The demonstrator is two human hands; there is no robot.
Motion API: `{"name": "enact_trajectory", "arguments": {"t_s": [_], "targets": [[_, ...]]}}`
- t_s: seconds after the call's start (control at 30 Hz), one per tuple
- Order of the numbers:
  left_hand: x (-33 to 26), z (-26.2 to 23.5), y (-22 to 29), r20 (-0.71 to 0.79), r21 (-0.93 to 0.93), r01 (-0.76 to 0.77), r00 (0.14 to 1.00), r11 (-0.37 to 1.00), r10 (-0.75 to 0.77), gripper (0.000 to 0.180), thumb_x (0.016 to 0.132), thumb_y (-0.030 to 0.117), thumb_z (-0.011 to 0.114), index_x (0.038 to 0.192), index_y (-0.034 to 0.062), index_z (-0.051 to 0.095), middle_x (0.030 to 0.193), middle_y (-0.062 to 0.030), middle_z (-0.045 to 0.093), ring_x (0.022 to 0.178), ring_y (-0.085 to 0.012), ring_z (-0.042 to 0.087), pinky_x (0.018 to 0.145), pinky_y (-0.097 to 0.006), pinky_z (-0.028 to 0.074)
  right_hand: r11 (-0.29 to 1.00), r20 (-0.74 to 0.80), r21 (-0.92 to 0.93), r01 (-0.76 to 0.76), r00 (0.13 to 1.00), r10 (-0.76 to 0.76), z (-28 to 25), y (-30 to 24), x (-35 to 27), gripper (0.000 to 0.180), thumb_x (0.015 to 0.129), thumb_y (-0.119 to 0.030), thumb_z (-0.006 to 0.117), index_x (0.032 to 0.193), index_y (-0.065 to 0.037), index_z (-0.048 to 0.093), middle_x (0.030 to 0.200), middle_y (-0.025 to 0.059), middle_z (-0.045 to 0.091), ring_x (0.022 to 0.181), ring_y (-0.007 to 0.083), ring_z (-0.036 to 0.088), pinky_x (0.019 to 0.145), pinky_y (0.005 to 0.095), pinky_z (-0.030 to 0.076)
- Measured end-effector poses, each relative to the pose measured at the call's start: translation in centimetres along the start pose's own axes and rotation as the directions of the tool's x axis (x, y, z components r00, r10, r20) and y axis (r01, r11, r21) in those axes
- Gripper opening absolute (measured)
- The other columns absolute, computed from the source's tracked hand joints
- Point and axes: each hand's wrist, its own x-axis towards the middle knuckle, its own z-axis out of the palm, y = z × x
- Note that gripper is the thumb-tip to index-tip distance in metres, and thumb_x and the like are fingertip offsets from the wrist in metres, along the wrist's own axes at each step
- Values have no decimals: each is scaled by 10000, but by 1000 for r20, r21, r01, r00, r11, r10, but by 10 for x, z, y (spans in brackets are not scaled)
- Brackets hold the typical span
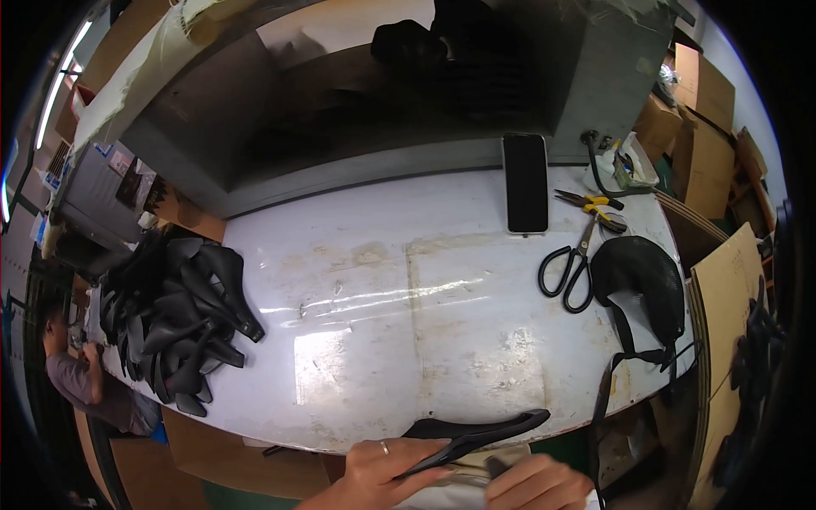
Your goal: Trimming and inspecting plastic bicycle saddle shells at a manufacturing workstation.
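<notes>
At the near edge of the white worktable, my left hand grips a long, flat black moulded piece that reaches out to the right over the table edge. My right hand is closed just below it, around a small dark tool whose tip shows beside the thumb. A ring sits on one finger of my left hand.
A pile of several black moulded pieces lies at the table's left end. Black-handled scissors, yellow-handled pliers, a dark phone and a black mesh cap with straps lie at the right. Another person sits at the far left. Cardboard boxes stand at the right.
</notes>
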Motion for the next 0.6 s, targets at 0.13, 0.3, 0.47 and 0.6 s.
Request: {"name": "enact_trajectory", "arguments": {"t_s": [0.13,0.3,0.47,0.6], "targets": [[-4,2,-4,-60,-15,-201,978,980,199,239,858,84,768,1067,-24,724,935,-192,744,780,-323,732,679,-392,594,985,87,165,55,994,-70,21,23,8,236,927,-207,728,853,5,657,835,164,684,722,317,677,732,494,584],[-4,0,-3,-34,-62,-132,991,989,130,245,844,68,777,1062,-22,712,936,-182,742,819,-324,739,705,-401,598,986,-30,154,57,998,-53,30,26,5,200,939,-171,702,845,1,667,814,146,671,715,320,670,728,495,576],[7,-14,25,170,197,-198,971,960,166,450,861,49,730,1281,0,579,900,-200,706,790,-323,725,645,-390,583,976,-47,201,81,996,-73,33,24,2,202,926,-132,687,807,29,664,785,152,648,705,321,661,678,475,580],[13,-2,33,270,333,-155,961,930,63,409,879,61,709,1262,-13,590,863,-188,694,694,-314,689,594,-392,558,969,-97,170,182,981,-167,42,26,-6,129,900,-56,665,820,45,659,778,171,646,703,333,657,662,483,579]]}}
